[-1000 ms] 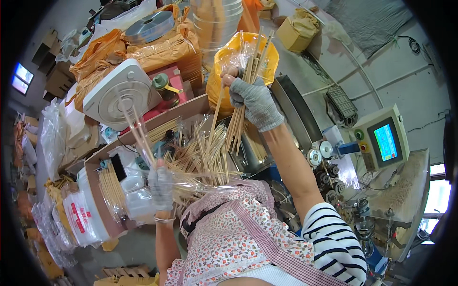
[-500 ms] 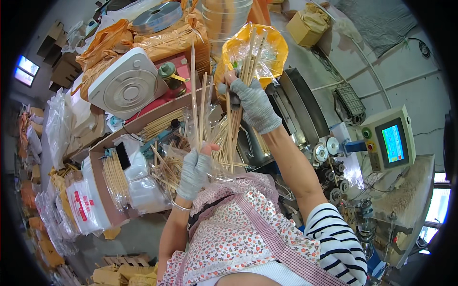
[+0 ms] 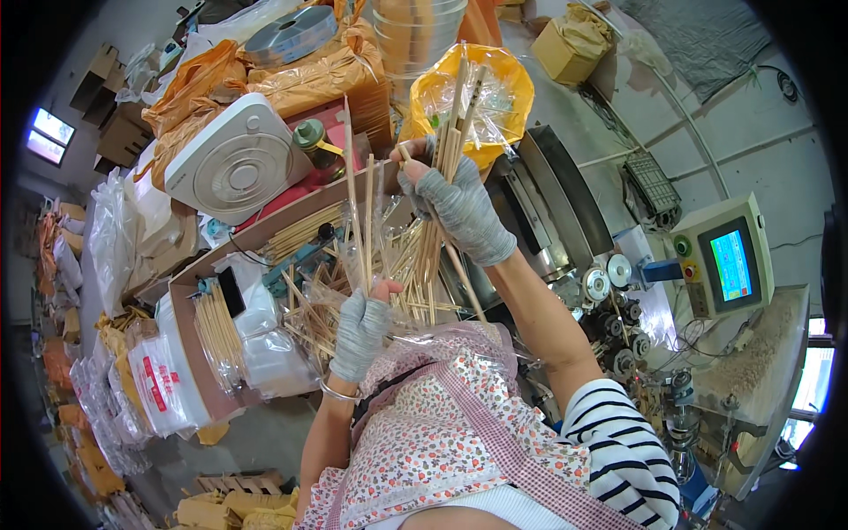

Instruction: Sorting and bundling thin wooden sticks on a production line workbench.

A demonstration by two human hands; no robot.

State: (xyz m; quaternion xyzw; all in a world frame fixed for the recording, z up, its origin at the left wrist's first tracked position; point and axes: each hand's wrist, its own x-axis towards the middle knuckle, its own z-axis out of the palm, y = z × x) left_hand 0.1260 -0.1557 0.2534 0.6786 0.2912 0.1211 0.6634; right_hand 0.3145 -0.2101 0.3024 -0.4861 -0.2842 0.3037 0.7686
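Note:
My right hand (image 3: pixel 459 205), in a grey fingerless glove, is closed around a bundle of wooden chopsticks (image 3: pixel 448 155) that stick out above and below it. A single chopstick slants apart from the bundle, between thumb and fingers. In the same kind of glove, my left hand (image 3: pixel 360 333) is closed on a few upright chopsticks (image 3: pixel 352 190) beside clear plastic film. Under and between my hands lies a pile of loose chopsticks (image 3: pixel 408 256), mixed with clear wrapping. The inner fingers of both hands are partly hidden.
A yellow-lined bin (image 3: pixel 521 88) with clear film stands beyond my right hand. Left of it are a white fan-like appliance (image 3: pixel 228 159), a jar with a green lid (image 3: pixel 309 134) and a cardboard box (image 3: pixel 190 331). Machine rollers (image 3: pixel 595 284) and a control screen (image 3: pixel 730 263) are at right.
My right hand has shifted slightly left and down, and the single chopstick in it has tilted from upright to slanting. My left hand has moved slightly down, still holding its chopsticks.

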